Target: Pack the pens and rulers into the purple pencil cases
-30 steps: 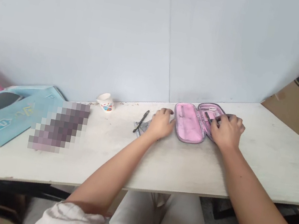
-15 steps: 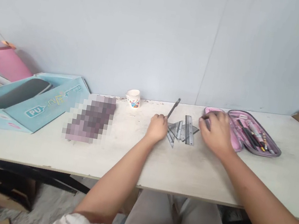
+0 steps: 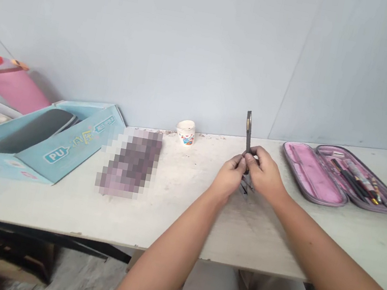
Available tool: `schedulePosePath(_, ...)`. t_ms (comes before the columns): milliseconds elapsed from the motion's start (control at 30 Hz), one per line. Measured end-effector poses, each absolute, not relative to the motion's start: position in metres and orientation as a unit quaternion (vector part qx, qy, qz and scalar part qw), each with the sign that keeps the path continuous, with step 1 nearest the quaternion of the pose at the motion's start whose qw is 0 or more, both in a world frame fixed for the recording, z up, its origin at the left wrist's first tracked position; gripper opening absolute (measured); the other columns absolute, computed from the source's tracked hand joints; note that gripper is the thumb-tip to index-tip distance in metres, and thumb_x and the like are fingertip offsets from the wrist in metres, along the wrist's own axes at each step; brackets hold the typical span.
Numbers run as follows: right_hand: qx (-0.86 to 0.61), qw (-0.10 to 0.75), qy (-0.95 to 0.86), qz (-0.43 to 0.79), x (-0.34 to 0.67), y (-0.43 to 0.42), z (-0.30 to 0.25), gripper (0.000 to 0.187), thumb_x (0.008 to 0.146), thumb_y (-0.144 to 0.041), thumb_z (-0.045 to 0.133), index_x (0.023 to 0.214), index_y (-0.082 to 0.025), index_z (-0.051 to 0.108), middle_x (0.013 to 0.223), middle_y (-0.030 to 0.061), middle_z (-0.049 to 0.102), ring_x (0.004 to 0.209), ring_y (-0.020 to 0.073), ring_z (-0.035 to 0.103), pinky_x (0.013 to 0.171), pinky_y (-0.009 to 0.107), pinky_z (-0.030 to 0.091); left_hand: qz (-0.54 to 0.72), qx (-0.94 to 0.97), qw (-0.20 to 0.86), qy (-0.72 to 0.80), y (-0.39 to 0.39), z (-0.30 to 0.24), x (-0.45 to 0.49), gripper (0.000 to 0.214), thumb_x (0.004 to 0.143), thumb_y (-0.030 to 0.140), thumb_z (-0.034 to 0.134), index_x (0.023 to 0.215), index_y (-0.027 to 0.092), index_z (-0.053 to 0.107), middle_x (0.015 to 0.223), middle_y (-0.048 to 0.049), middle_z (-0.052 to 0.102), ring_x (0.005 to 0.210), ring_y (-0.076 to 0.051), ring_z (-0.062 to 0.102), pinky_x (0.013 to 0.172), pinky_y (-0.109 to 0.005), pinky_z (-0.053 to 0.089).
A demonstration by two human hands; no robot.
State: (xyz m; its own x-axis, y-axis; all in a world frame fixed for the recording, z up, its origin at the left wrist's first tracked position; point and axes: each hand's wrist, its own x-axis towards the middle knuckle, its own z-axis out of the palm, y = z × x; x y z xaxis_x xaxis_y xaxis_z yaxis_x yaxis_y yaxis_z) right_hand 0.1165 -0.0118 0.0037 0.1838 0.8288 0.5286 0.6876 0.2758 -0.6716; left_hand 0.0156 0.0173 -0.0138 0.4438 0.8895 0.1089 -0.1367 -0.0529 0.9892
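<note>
The left hand point(image 3: 230, 174) and right hand point(image 3: 264, 171) meet, fingers closed on a dark, upright pen point(image 3: 248, 130). Clear rulers point(image 3: 246, 188) show below the hands, mostly hidden. An open pink pencil case point(image 3: 310, 173) lies on the counter point(image 3: 267, 238) to their right; a paper cup point(image 3: 186, 132) stands beyond them, to the left.

Place: basic workroom, exact kind unclear.
Wall point(image 3: 160, 34): plain, grey, jointed.
Table point(image 3: 109, 220): pale, stained, against wall.
Floor point(image 3: 81, 270): bare, grey, mottled.

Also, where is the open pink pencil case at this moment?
In the head view, the pink pencil case lies open toward the right side of the white table, near the wall, to the right of the right hand.
</note>
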Motion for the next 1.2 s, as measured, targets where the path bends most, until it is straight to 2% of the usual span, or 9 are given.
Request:
schedulePosePath(233,-0.568,0.506,-0.644,0.08,0.141,-0.036,0.01,0.018,0.082,-0.024,0.038,0.083,-0.019,0.055,0.088,0.0062,0.06,0.088,0.0201,0.053,0.078,0.034,0.04,0.398,0.642,0.585,0.295,-0.004,-0.008,0.02,0.024,0.08,0.035,0.056,0.095,0.016,0.058,0.078,0.0003,0.054,0.068,-0.008,0.047,0.065,-0.021,0.039)
schedulePosePath(367,-0.558,0.504,-0.659,0.03,0.183,-0.053,0.019,0.018,0.082,-0.023,0.039,0.083,-0.019,0.057,0.086,0.006,0.061,0.085,0.02,0.054,0.076,0.033,0.04,0.343,0.72,0.492,0.35,-0.015,-0.003,0.029,0.025,0.081,0.031,0.052,0.101,0.017,0.057,0.079,-0.0003,0.056,0.067,-0.009,0.048,0.066,-0.023,0.039)
schedulePosePath(500,-0.609,0.507,-0.609,-0.035,0.249,-0.064,0.021,0.021,0.082,-0.024,0.039,0.089,-0.019,0.058,0.09,0.008,0.063,0.088,0.022,0.056,0.078,0.034,0.041,0.285,0.804,0.387,0.351,-0.022,0.013,0.059,0.025,0.084,0.032,0.047,0.102,0.018,0.058,0.089,-0.0032,0.061,0.078,-0.013,0.054,0.073,-0.026,0.042)
schedulePosePath(633,-0.69,0.495,-0.517,-0.11,0.313,-0.074,0.005,0.029,0.083,-0.025,0.037,0.105,-0.017,0.054,0.102,0.0115,0.063,0.095,0.0248,0.055,0.081,0.036,0.04,0.237,0.869,0.328,0.284,-0.028,0.032,0.115,0.028,0.086,0.03,0.042,0.107,0.019,0.056,0.104,-0.0051,0.062,0.094,-0.015,0.057,0.083,-0.028,0.044)
schedulePosePath(800,-0.786,0.396,-0.459,-0.125,0.352,-0.083,-0.019,0.03,0.086,-0.027,0.036,0.107,-0.012,0.051,0.093,0.0139,0.063,0.088,0.0259,0.056,0.074,0.034,0.038,0.169,0.933,0.186,0.258,-0.026,0.022,0.194,0.041,0.083,0.033,0.043,0.119,0.014,0.049,0.12,-0.0119,0.056,0.112,-0.024,0.048,0.097,-0.037,0.037)
schedulePosePath(933,-0.812,0.284,-0.493,-0.129,0.352,-0.082,-0.022,0.026,0.088,-0.028,0.036,0.1,-0.012,0.052,0.086,0.0123,0.063,0.082,0.0243,0.056,0.069,0.032,0.035,0.117,0.948,0.08,0.286,-0.019,-0.001,0.236,0.047,0.081,0.033,0.043,0.121,0.009,0.045,0.117,-0.0152,0.056,0.11,-0.03,0.046,0.093,-0.043,0.037)
schedulePosePath(1067,-0.815,0.183,-0.528,-0.153,0.348,-0.081,-0.022,0.023,0.087,-0.023,0.035,0.089,-0.013,0.056,0.088,0.0125,0.063,0.085,0.0252,0.055,0.07,0.033,0.033,0.139,0.941,0.031,0.305,-0.018,-0.014,0.248,0.044,0.079,0.027,0.04,0.12,0.01,0.046,0.115,-0.0122,0.057,0.107,-0.029,0.044,0.095,-0.045,0.034)
schedulePosePath(1200,-0.814,0.161,-0.529,-0.178,0.351,-0.083,-0.025,0.024,0.087,-0.023,0.036,0.09,-0.013,0.057,0.09,0.0131,0.062,0.086,0.0252,0.053,0.069,0.033,0.032,0.151,0.942,0.016,0.299,-0.02,-0.02,0.248,0.042,0.082,0.028,0.037,0.12,0.012,0.047,0.118,-0.0115,0.056,0.11,-0.029,0.041,0.097,-0.046,0.031)
